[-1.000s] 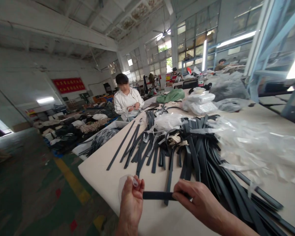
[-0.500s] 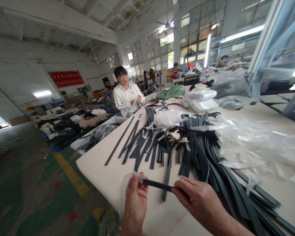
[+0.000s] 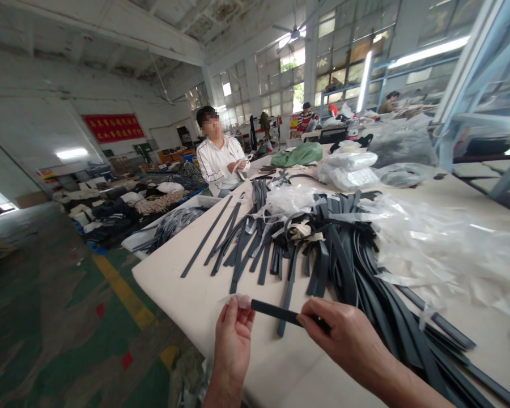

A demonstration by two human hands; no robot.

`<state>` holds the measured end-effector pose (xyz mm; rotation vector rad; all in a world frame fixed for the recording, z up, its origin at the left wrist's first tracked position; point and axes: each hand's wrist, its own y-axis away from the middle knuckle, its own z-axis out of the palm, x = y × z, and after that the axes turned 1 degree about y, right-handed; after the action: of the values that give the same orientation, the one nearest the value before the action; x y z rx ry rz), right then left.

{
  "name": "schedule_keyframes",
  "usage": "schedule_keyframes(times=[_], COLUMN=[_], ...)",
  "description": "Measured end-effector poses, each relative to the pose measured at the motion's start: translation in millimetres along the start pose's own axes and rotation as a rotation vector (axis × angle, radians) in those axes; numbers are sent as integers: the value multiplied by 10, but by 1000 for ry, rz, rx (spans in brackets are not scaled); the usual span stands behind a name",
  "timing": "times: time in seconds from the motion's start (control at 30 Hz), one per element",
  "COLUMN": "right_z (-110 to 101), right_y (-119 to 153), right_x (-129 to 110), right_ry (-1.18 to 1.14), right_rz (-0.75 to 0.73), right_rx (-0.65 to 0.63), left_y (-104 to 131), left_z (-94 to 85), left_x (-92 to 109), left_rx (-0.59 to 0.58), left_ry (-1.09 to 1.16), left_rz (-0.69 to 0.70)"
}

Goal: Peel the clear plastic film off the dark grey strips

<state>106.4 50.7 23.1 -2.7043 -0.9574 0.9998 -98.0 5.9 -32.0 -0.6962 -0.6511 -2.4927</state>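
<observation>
My right hand (image 3: 335, 326) is closed round a flat dark strap (image 3: 276, 311), which points left across the front of the table. Opposite it, my left hand (image 3: 234, 326) pinches the mouth of a thin clear plastic sleeve (image 3: 239, 301) between thumb and fingers. The strap's left end meets the sleeve's opening; whether it is inside, I cannot tell. The rest of the sleeve hangs down behind my left wrist. Just beyond my hands, several similar dark straps (image 3: 261, 267) lie on the pale table (image 3: 170, 283), and a thick bundle of long straps (image 3: 378, 317) runs past my right forearm.
Loose plastic sleeves (image 3: 446, 255) cover the table's right side. Farther back lie packed clear bags (image 3: 351, 170) and a green cloth (image 3: 297, 154). A co-worker in a white jacket (image 3: 216, 161) stands at the far left edge, near a white bin (image 3: 170, 224) of straps.
The strap and both hands stay close together, with only a slight shift in view. The co-worker's hands have moved, and a pale strip shows in them.
</observation>
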Motion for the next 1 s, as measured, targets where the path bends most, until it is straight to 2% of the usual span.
schedule_keyframes(times=[0.23,0.43,0.63,0.8,1.0], right_z=[90,168,205,207,196], right_y=[45,67,57,49,49], right_x=[3,20,90,104,73], right_ry=[-8,57,43,-6,-1], right_rz=[-157,-211,-159,-96,-96], right_rx=[135,168,145,117,97], left_y=[28,117,133,122,102], left_z=[22,102,156,128,66], left_x=[8,-44,1,-19,-74], left_rx=[114,160,148,163,103], left_ry=[70,158,183,162,142], left_rz=[-115,-186,-166,-154,-133])
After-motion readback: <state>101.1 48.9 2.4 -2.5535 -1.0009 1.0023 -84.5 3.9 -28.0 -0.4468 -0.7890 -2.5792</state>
